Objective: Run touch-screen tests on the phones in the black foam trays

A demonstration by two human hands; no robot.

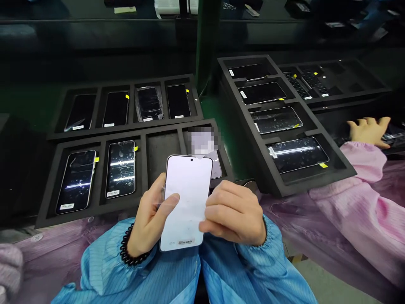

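Note:
A smartphone (188,198) with a lit, near-white screen is held upright in front of me, a small barcode label near its bottom edge. My left hand (152,219) grips its left side, thumb lying on the glass. At the right edge my right hand (236,213) is closed, fingers curled and thumb over the screen's border; anything thin between those fingertips is hidden. Just behind the phone is a black foam tray (126,207). Its third slot (163,143) shows bare foam, while a pale phone (217,166) lies in the fourth, partly covered by a pixelated patch.
Two dark phones (121,169) with yellow tabs fill the tray's left slots. Behind stands another phone tray (126,123); a third tray (275,177) slants on the right. Beyond it, a co-worker's hand (368,130) in a pink sleeve reaches over the bench. A green post (207,42) rises behind.

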